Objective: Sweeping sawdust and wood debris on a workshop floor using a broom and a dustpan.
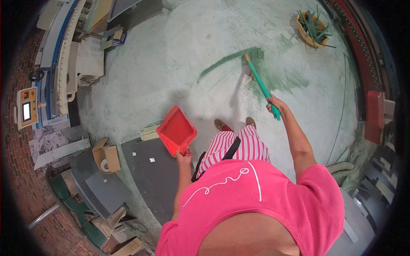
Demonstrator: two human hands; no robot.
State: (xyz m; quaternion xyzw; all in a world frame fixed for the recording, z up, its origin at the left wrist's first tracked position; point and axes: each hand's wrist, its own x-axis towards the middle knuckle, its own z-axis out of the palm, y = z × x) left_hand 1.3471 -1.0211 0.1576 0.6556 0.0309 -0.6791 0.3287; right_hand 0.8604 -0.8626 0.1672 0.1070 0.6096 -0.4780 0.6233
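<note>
My right hand (276,105) is wrapped round the green handle of a broom (259,80), which slants away from me to the floor. Its far end is orange, and its head is hard to tell from the green around it. Green dust (284,81) is smeared over the pale floor there, with a curved dark green streak (220,65) running left from the broom. In my left hand (184,157) is a red dustpan (176,130), gripped by its short handle and held up off to the left of my legs.
A yellow tub (304,36) full of green strips stands at the far right. Along the left are a machine with a control panel (27,109), an open cardboard box (112,157) and stacked grey sheets (147,179). A red metal part (374,117) borders the right side.
</note>
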